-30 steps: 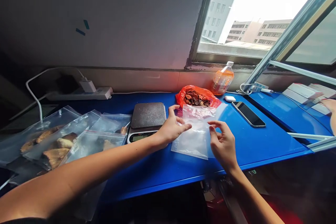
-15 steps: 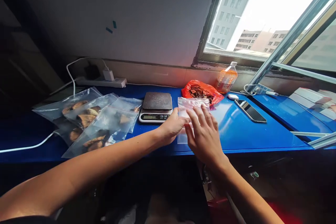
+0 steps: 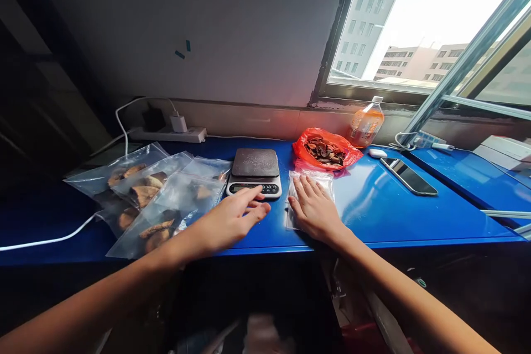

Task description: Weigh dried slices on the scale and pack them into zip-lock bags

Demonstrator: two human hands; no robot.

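Observation:
My right hand [image 3: 314, 206] lies flat, fingers stretched out, on a small clear plastic bag [image 3: 292, 220] on the blue table. The hand covers most of that bag. Just in front of the digital kitchen scale [image 3: 254, 163] hovers my left hand [image 3: 234, 215], empty, its fingers apart and partly over the scale's display. Nothing rests on the scale's dark plate apart from some specks. Behind the small bag sits an open red plastic bag [image 3: 299, 146] full of brown dried slices [image 3: 326, 152]. Left of the scale, several zip bags [image 3: 182, 193] hold larger brown dried pieces [image 3: 146, 194].
Along the back stand a power strip [image 3: 166, 134] with a white charger [image 3: 178, 123] and a bottle of orange drink [image 3: 366, 123]. A phone [image 3: 409, 175] and a white earbud case [image 3: 377, 153] lie at right. A metal frame [image 3: 452, 74] crosses the window side.
My left hand has let go of the small plastic bag and moved left toward the scale. My right hand has pressed down flat on the bag. The view has shifted slightly.

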